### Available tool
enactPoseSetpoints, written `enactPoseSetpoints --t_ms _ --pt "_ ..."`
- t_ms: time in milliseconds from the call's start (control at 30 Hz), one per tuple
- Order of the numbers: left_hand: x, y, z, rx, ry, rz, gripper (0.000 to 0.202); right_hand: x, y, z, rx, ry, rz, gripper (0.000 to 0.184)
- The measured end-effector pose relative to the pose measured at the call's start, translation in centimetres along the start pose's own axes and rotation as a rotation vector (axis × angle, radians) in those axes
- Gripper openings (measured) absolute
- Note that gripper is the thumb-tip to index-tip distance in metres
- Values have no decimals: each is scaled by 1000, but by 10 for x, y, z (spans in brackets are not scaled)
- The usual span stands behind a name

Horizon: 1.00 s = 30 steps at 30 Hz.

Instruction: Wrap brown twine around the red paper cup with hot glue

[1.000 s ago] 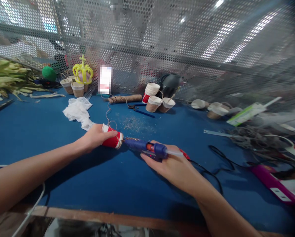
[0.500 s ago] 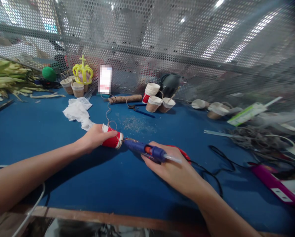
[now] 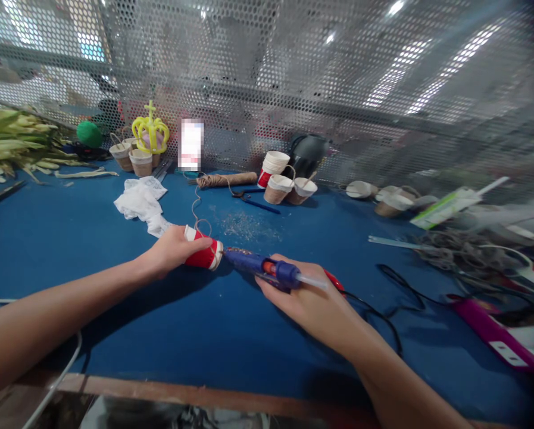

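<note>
My left hand (image 3: 171,250) is wrapped round a red and white paper cup (image 3: 203,252) that lies on its side on the blue table (image 3: 213,333). My right hand (image 3: 314,301) grips a blue hot glue gun (image 3: 267,268); its nozzle touches the cup's base end. A clear glue stick pokes out of the gun's back. Brown twine (image 3: 197,208) runs from the cup to a twine spool (image 3: 226,178) farther back.
White crumpled cloth (image 3: 141,202) lies beyond my left hand. Twine-wrapped cups (image 3: 289,186) and a yellow crown (image 3: 150,130) stand by the perforated metal screen (image 3: 293,77). Black cord (image 3: 396,298), a magenta tool (image 3: 494,330) and clutter sit right. Green leaves (image 3: 12,134) lie far left.
The glue gun tilted slightly in my right hand and its back end shifted a little; the nozzle stays at the cup. My left hand and the cup have hardly moved.
</note>
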State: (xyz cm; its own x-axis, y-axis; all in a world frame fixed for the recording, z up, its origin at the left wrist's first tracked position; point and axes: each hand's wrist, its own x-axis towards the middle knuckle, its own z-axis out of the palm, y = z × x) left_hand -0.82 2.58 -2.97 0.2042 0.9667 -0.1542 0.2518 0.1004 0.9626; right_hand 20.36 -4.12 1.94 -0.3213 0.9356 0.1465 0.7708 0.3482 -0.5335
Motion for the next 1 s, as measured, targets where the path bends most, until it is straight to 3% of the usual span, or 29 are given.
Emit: enactPoseSetpoints --t_ms 467,700,1000 --pt "-1 2 2 -42 -5 -3 30 6 -1 -1 -41 40 -6 12" --pt "-1 -1 2 -21 -9 9 31 11 2 3 -37 89 -36 13" --pt "-2 -1 2 1 -1 23 28 5 -1 0 -76 63 -39 16"
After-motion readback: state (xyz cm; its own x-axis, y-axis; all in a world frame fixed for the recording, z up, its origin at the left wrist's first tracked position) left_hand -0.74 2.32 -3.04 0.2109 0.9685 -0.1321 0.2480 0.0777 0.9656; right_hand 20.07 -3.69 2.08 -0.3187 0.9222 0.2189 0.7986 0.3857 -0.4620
